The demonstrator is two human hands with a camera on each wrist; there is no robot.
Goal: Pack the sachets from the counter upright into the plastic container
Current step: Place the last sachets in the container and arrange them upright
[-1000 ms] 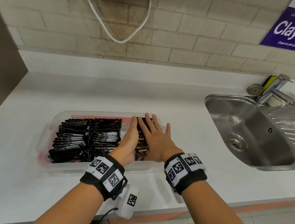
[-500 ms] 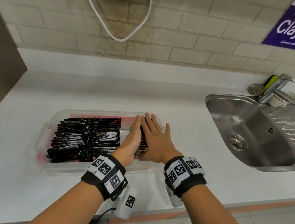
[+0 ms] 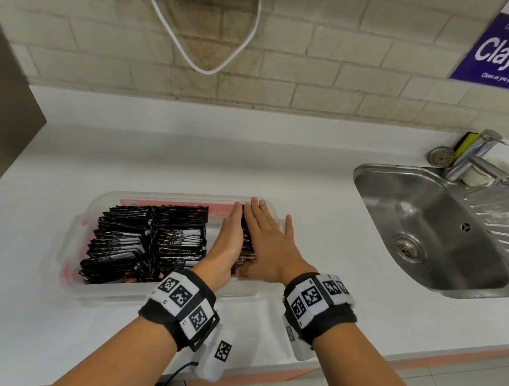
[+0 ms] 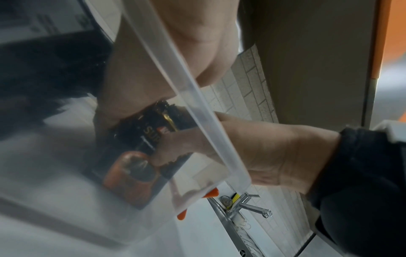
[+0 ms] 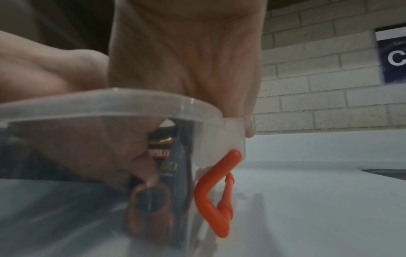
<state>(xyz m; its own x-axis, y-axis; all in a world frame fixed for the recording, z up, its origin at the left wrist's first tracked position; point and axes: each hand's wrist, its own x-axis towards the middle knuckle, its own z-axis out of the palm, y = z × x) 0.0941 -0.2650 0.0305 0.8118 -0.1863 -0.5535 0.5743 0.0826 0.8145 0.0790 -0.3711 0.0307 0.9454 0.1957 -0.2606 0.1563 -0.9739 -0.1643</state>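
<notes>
Hands [image 3: 249, 244] closer together than before, sachets [image 3: 245, 240] between.

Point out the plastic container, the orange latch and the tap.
plastic container [image 3: 161, 195]: head view, clear far rim.
orange latch [image 5: 211, 196]: right wrist view, bent arm.
tap [image 3: 476, 152]: head view, upright chrome body.

Black sachets [image 3: 148, 243] are standing packed in rows, filling the left part of the clear plastic container [image 3: 77, 233]; a small bunch of sachets [image 3: 245, 240] is standing upright toward its right end, squeezed between two flat hands.
</notes>
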